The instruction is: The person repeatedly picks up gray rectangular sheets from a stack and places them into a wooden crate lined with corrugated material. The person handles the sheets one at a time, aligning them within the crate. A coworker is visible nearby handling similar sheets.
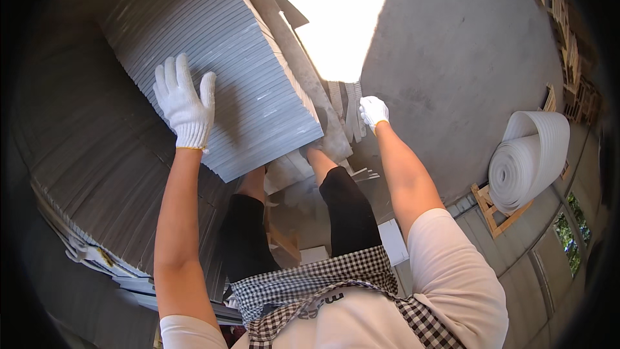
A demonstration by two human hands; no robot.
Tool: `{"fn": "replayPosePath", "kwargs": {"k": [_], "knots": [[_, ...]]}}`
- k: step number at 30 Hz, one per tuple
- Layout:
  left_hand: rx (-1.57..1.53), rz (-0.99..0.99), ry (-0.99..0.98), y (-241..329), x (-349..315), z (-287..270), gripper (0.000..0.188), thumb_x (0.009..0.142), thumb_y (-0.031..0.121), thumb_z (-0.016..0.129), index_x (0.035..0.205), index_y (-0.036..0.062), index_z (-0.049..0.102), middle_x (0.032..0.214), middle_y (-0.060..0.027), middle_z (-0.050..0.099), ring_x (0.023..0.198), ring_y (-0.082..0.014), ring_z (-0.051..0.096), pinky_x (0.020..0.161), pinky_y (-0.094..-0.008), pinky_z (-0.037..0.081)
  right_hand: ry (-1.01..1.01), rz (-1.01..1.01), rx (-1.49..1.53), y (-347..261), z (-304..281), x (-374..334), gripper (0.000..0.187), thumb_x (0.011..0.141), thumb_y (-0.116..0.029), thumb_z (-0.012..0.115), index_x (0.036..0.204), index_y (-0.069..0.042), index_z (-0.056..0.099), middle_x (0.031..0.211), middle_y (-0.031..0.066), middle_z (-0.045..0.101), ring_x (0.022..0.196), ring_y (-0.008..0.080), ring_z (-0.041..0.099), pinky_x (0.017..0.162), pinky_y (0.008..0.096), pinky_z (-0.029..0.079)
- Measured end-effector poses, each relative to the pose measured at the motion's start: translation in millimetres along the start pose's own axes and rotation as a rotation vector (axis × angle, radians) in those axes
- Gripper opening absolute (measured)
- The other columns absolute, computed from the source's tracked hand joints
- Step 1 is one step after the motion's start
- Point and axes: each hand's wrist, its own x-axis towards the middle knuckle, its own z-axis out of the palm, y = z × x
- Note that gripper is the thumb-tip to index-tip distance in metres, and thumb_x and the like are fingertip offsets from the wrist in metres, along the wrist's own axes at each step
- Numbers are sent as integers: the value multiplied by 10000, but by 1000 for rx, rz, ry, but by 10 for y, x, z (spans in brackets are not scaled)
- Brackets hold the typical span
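Observation:
A tall stack of thin blue-grey sheets (258, 84), their edges packed in close rows, stands before me on the left. My left hand (184, 97), in a white knitted glove, is over this stack with fingers stretched and thumb apart. Its shadow falls on the sheet edges; whether the palm touches them I cannot tell. Out to the right, my right hand (374, 111), also in a white glove, is closed with the fingers curled in. Pale narrow strips (353, 113) are just beside it. Anything inside its grip is hidden.
Darker stacked sheets (77, 136) fill the left side. A roll of white foam (526, 161) rests at right near a wooden pallet (500, 210). More pallets (568, 45) line the far right wall. Bright sunlight falls on the floor ahead. Loose scraps (287, 171) lie around my feet.

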Motion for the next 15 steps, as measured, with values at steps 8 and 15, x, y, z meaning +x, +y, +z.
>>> {"fn": "replayPosePath", "kwargs": {"k": [8,15], "knots": [[98,184,-42,31,213,860,601,947,289,567,1427,-44,423,1463,-328,381,1356,-499,357,1139,-531,276,237,-151,-566,487,441,1699,475,863,-530,626,1149,-160,707,1168,126,696,1114,342,636,947,408,491],[63,234,-70,0,211,905,596,998,299,491,1459,-67,391,1485,-305,381,1376,-444,384,1146,-468,308,314,-117,-623,444,641,2467,614,887,-608,544,1313,-169,596,1157,154,695,1117,355,637,946,433,493]]}}
